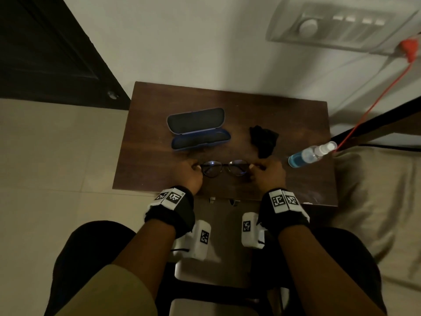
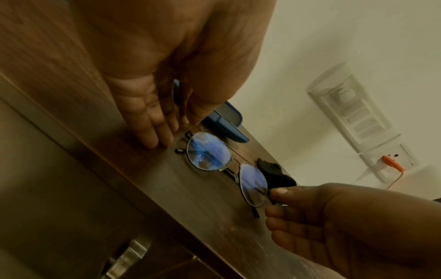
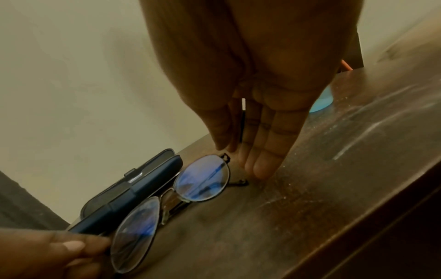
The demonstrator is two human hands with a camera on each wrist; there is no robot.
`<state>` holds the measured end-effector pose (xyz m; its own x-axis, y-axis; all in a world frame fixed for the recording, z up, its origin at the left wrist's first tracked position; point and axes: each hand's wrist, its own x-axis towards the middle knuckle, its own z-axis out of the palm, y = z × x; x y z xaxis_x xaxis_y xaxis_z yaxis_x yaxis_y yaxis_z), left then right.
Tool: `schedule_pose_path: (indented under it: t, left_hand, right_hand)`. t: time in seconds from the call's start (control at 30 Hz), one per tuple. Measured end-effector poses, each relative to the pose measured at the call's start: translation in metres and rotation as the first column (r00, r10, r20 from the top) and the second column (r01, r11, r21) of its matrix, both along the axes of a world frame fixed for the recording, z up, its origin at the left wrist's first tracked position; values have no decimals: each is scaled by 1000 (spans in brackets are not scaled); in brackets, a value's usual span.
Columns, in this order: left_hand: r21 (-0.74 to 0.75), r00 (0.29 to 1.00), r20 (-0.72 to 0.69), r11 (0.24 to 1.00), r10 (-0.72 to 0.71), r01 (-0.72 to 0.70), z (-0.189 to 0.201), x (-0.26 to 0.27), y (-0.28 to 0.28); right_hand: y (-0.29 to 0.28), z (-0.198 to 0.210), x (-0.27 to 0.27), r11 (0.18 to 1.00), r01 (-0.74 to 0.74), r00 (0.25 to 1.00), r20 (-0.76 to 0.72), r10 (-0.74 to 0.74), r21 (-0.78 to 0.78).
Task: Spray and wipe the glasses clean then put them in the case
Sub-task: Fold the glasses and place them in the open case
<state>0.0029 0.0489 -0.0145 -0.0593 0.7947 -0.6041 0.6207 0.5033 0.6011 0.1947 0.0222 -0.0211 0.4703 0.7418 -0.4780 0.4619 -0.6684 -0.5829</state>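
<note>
Head view: glasses [image 1: 224,168] sit on the tabletop [image 1: 296,185] near its near edge, lenses standing up. Left hand [image 1: 190,173] and right hand [image 1: 268,172] each pinch one end of the frame at the hinges, other fingers straight down to the wood. Open case [image 1: 198,128] lies just beyond, black cloth [image 1: 263,140] far right of it, spray bottle [image 1: 311,153] on its side at the right edge. Risks: thin frame could twist under uneven pull; fingertips may smear lenses; an elbow nudge could roll the bottle off the edge.
</note>
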Motion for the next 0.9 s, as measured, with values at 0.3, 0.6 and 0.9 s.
schedule_pose_path:
  t: [0.3,0.6,0.9]
  left_hand:
    - [-50,988,129,995,91,-85,-2,6,-3]
    - [117,986,108,983,126,-138,14,-16,-5]
    - [270,968,151,934,200,-235,47,-35,33]
  right_hand:
    - [-1,-5,-4,999,-4,999,-50,6,35]
    - [16,16,-12,991,-107,993,-35,110,78]
    - [71,35,-30,975,-129,983,-106,150,179]
